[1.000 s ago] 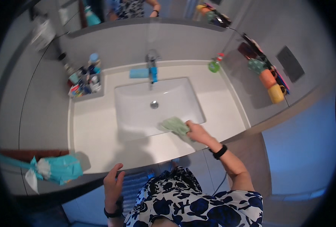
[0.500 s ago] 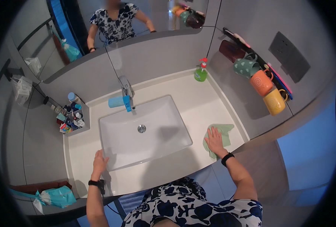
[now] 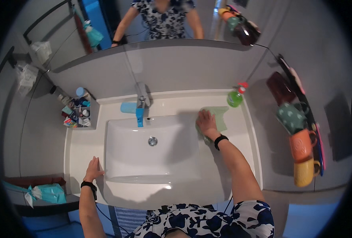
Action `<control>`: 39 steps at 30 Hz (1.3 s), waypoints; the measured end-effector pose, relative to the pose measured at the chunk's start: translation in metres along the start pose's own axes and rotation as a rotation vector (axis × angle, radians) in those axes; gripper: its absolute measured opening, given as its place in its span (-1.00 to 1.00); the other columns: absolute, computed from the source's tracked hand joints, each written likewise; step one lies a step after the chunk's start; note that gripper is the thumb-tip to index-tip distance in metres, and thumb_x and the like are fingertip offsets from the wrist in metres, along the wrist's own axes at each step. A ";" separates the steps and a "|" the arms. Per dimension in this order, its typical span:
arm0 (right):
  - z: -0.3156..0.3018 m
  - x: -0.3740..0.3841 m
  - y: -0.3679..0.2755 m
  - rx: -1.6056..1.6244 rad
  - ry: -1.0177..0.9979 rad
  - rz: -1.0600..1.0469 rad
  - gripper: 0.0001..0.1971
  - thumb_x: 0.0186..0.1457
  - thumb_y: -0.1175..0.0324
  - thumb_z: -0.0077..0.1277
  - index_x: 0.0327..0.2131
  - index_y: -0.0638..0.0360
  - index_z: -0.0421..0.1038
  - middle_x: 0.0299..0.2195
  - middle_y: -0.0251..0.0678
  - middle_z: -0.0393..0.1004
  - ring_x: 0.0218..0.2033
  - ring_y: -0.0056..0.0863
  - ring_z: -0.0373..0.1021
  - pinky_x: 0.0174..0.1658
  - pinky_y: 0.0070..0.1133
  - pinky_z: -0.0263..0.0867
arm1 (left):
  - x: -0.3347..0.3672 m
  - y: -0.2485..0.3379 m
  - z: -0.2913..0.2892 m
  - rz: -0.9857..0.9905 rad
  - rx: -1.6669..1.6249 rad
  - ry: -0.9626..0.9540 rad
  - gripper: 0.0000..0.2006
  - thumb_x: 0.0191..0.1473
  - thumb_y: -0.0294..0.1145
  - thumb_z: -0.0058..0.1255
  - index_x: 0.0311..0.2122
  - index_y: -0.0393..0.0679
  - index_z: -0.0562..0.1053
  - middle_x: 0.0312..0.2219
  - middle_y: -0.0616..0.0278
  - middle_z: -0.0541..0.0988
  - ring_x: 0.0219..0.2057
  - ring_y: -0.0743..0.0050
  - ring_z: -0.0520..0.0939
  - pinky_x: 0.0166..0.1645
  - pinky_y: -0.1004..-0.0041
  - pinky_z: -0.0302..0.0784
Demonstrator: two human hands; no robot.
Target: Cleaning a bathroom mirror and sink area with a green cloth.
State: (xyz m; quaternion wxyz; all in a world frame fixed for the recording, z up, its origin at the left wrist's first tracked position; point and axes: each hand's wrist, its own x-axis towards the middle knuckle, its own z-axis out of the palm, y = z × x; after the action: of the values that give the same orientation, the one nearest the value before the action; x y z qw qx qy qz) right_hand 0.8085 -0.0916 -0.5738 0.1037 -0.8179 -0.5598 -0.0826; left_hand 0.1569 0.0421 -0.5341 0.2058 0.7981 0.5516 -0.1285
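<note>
right hand (image 3: 206, 123) flat, grip spread on green cloth (image 3: 217, 117) | left hand (image 3: 93, 169) spread, resting on counter (image 3: 84, 146)

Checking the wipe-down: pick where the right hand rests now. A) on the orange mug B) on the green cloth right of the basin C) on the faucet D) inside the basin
B: the right hand lies flat on the green cloth on the counter, right of the basin.
</note>
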 end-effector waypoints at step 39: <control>-0.082 -0.193 0.114 0.007 -0.276 0.417 -0.30 0.10 -0.05 -0.20 0.22 0.13 -0.04 0.25 -0.04 -0.13 0.26 -0.10 -0.16 0.24 -0.25 -0.17 | 0.006 -0.011 0.012 0.015 0.079 -0.044 0.01 -0.32 -0.35 0.31 0.24 -0.13 -0.06 0.26 0.02 -0.10 0.24 -0.09 -0.03 0.29 0.22 0.02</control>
State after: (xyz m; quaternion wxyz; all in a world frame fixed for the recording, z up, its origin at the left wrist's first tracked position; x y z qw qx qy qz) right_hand 0.8437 -0.3262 -0.5517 0.0440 -0.9189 -0.3882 0.0551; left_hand 0.1488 0.0452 -0.5491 0.1872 0.8067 0.5353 -0.1661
